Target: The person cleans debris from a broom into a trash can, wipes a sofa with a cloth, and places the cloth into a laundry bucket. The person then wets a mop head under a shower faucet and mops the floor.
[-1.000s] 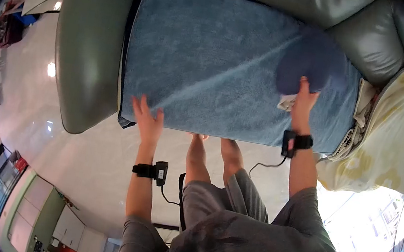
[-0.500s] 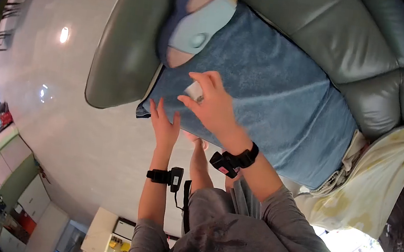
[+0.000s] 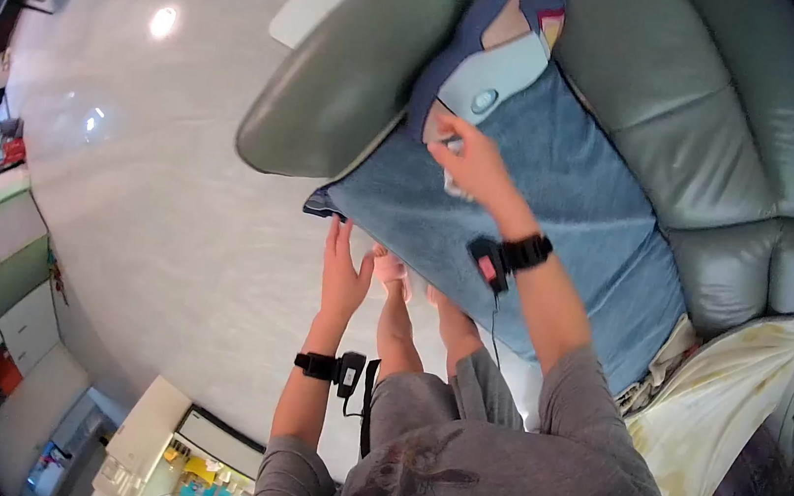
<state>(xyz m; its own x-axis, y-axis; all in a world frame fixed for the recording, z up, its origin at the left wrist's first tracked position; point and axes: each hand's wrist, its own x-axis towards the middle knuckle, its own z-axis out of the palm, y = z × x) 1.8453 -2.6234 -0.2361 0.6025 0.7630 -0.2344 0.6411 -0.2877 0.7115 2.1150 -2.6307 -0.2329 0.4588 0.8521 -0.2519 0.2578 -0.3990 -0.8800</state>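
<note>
My right hand [image 3: 476, 169] is above the blue cloth [image 3: 562, 199] that covers the sofa seat, close to the lower end of a patterned cushion [image 3: 486, 90]. Its thumb and fingers are closed around a small white object [image 3: 456, 146], mostly hidden by the hand, so its kind is unclear. White also shows below the palm. My left hand [image 3: 344, 276] holds nothing; its fingers are stretched out just below the cloth's dark-edged corner [image 3: 325, 204]. I cannot tell whether the fingertips touch that corner.
The grey-green leather sofa [image 3: 699, 127] has a rounded armrest [image 3: 322, 90] on the left. A pale yellow-patterned cloth [image 3: 713, 416] hangs at its right end. My feet [image 3: 392, 272] stand on the pale glossy floor [image 3: 177, 181] by the seat's front edge.
The view has turned, and the sofa sits further right. My right hand has moved nearer the cushion with the white object. My left hand has come off the cloth's front edge to below its corner.
</note>
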